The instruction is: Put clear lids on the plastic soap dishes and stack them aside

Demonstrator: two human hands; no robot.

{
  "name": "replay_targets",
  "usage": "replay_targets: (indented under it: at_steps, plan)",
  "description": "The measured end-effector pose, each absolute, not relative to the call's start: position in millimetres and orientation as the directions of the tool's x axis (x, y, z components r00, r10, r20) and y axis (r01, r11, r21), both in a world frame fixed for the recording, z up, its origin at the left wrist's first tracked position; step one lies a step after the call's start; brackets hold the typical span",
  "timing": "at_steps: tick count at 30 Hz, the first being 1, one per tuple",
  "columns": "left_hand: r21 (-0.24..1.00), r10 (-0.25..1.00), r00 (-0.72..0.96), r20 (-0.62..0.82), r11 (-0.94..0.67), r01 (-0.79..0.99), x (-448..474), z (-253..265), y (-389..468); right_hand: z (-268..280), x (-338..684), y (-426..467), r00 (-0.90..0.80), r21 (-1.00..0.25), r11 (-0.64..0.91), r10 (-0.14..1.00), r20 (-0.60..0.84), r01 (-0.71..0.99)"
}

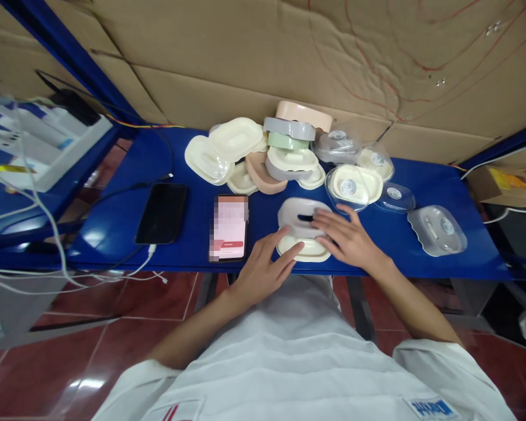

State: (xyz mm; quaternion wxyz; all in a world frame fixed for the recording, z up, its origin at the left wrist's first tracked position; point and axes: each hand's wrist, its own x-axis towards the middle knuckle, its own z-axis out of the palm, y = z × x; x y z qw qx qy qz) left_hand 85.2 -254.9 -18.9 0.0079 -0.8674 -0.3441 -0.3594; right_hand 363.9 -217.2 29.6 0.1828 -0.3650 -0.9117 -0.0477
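Observation:
Close to the table's front edge, a pale grey rounded cover (296,215) with a dark slot stands tilted behind a shallow cream oval tray (309,251). My left hand (267,266) is at the tray's left end, its thumb over the rim and its forefinger by the cover's lower left corner. My right hand (346,237) grips the cover's right side, fingers reaching across it toward the slot. Behind them lies a heap of cream oval lids (236,140), with a peach ring-shaped piece (267,172), a grey one (289,127) and a green one (288,141).
Left of my hands lie a lit phone (230,228) and a dark phone (162,213) on a white cable. Clear covers with round stickers (348,187) lie right of the heap, and another clear-topped box (438,230) farther right. A cardboard wall (228,64) rises behind the blue table (377,257).

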Motion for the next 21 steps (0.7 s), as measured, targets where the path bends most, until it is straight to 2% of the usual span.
replay_targets:
  at_steps: [3,8,14,18,21]
  plan:
    - [0.215,0.602,0.496,0.626,-0.745,0.632,86,-17,-255,25,354,-243,-0.694,-0.05,0.751,0.631,0.346,0.658]
    - [0.222,0.591,0.603,0.536,-0.788,0.574,87,-18,-253,7,349,-275,-0.663,-0.007,0.71,0.661,0.352,0.705]
    - [0.251,0.594,0.627,0.505,-0.795,0.552,88,-18,-252,4,359,-273,-0.625,-0.135,0.708,0.684,0.376,0.693]
    - [0.29,0.604,0.619,0.502,-0.792,0.538,87,-15,-252,19,379,-245,-0.488,-0.153,0.595,0.758,0.432,0.789]
    - [0.311,0.606,0.616,0.504,-0.792,0.525,87,-15,-252,29,388,-222,-0.462,-0.084,0.522,0.81,0.36,0.849]
